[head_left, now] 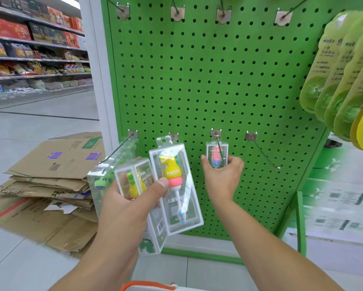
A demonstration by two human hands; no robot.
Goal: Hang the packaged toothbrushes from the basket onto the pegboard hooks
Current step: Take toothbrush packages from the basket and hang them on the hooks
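Observation:
My left hand (132, 202) grips two clear toothbrush packs: one with a yellow brush (134, 181) under my thumb and a taller one (176, 185) with a yellow and pink figure. Behind them a clear pack with a green figure (101, 179) hangs on the leftmost lower hook (117, 150). My right hand (222, 175) pinches a small pack with a red figure (216, 154) that sits on the third lower hook (217, 137) of the green pegboard (197, 80). The fourth lower hook (264, 152) is bare. The basket's orange rim (149, 285) shows at the bottom edge.
Green and yellow packs (344, 80) hang in a row at the upper right. Flattened cardboard boxes (50, 181) lie on the floor to the left. Store shelves (35, 49) stand in the far left aisle. Four bare hooks run along the pegboard's top.

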